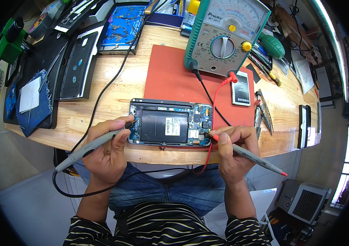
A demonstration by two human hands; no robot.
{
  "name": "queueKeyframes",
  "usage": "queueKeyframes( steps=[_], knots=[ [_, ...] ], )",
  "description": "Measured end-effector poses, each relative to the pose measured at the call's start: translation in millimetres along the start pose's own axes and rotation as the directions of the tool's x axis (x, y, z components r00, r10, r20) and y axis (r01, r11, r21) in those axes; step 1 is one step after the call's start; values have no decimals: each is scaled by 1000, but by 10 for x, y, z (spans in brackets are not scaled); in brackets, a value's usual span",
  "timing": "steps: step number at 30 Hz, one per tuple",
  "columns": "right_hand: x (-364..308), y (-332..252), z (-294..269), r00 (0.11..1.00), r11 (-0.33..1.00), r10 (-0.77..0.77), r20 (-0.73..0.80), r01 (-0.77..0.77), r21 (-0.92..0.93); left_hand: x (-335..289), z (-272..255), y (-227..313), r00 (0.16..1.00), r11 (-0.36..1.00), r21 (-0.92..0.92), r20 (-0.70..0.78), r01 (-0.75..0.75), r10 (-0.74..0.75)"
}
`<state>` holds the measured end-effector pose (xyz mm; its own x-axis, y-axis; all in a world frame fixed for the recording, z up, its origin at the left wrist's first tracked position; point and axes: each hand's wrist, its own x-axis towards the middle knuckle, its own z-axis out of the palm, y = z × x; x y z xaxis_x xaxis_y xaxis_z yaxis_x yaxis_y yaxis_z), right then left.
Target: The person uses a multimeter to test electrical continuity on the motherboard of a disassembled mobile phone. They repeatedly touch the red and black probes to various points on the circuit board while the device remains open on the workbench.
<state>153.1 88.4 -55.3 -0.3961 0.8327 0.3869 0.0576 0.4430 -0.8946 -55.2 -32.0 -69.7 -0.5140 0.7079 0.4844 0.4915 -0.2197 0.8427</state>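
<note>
An opened smartphone [166, 124] lies near the table's front edge, its black battery bay and blue circuit board exposed. My left hand [108, 153] is closed around a grey pen-shaped test probe [100, 141] with a black cable; its dark front end is at the phone's left end. In my right hand [237, 155] is a second grey test probe [252, 157] with red ends, pointing at the board's lower right corner. My fingers partly hide both points, so I cannot tell whether they touch. Beyond the phone, an analog multimeter [223, 47] has red and black leads plugged in.
A loose battery [242, 89] lies on the red mat [164, 71]. Tweezers [266, 117] are at the right, before a green air blower [272, 46]. On the left are a phone box [78, 65] and blue cloth [37, 119]. Cables [109, 84] cross the table and my lap.
</note>
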Motion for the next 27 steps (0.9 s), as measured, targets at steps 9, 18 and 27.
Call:
queueKeyframes(
  steps=[9,18,27],
  knots=[
    [-1,-11,-2,1000,1000,12,1,-12,8,1,-8,-8,1000,1000,14,9,-8,8],
    [0,-1,-3,1000,1000,13,0,-13,5,2,6,8,1000,1000,17,1,-19,19],
    [-6,-7,-6,1000,1000,16,2,-16,6,9,3,16,999,996,85,2,-40,40]
  ],
)
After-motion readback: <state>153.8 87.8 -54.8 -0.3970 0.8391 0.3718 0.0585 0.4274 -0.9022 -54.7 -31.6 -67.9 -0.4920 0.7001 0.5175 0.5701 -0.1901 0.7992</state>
